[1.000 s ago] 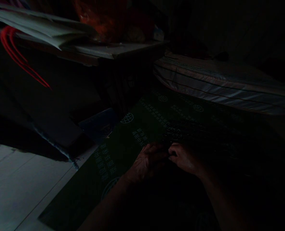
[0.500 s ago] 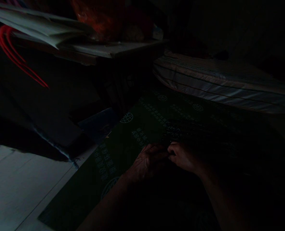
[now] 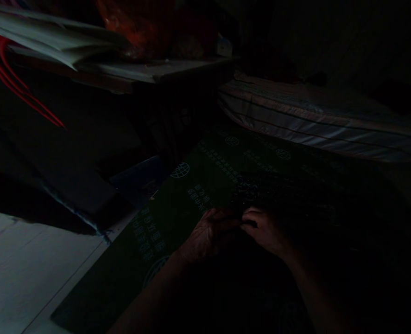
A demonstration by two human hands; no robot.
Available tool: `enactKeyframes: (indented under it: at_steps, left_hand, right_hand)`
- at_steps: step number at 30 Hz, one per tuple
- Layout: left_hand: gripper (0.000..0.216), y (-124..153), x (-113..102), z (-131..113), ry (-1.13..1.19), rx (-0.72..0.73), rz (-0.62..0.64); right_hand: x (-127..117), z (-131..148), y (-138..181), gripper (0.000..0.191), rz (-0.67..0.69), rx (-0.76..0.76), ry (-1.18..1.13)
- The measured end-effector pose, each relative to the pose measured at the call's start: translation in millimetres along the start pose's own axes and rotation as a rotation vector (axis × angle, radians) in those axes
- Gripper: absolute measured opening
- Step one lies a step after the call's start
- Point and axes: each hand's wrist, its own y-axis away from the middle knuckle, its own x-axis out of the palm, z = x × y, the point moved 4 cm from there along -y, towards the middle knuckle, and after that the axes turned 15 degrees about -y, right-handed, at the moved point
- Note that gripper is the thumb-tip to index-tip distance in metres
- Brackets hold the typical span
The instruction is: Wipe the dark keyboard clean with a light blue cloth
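Observation:
The room is very dark. My left hand (image 3: 210, 234) is bent over a green printed board (image 3: 177, 222), its fingers reaching right to meet my right hand (image 3: 262, 229). The fingertips of both hands come together closely, closed as in a pinch; whatever lies between them is too dark to make out. Just beyond and to the right of the hands lies a bunch of long, thin dark pieces (image 3: 281, 185) with small shiny spots at their left ends. White lettering and globe marks cover the board.
A table (image 3: 156, 72) at upper left bears an orange plastic bag (image 3: 132, 32) and pale sheets (image 3: 52, 39). Red cords (image 3: 24, 95) hang from it. A mattress (image 3: 295, 120) lies behind the board. A blue flat item (image 3: 139, 178) and pale tiled floor (image 3: 21, 264) are at left.
The view has shifted slightly, so the table and board sit a little further left. My right hand's fingers have moved slightly; both hands stay close together.

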Motion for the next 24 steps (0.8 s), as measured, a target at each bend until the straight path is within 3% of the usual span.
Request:
enactKeyframes:
  at_steps: [5, 15, 24]
  left_hand:
    - [0.032, 0, 2, 1, -0.027, -0.005, -0.002]
    - [0.032, 1, 2, 2, -0.037, 0.011, -0.013]
    - [0.031, -1, -1, -3, -0.030, 0.025, -0.050]
  right_hand:
    - [5, -2, 3, 0.011, -0.016, -0.028, 0.051]
    - [6, 11, 2, 0.010, 0.130, 0.036, 0.333]
    - [5, 16, 0, 0.012, 0.130, 0.064, 0.324]
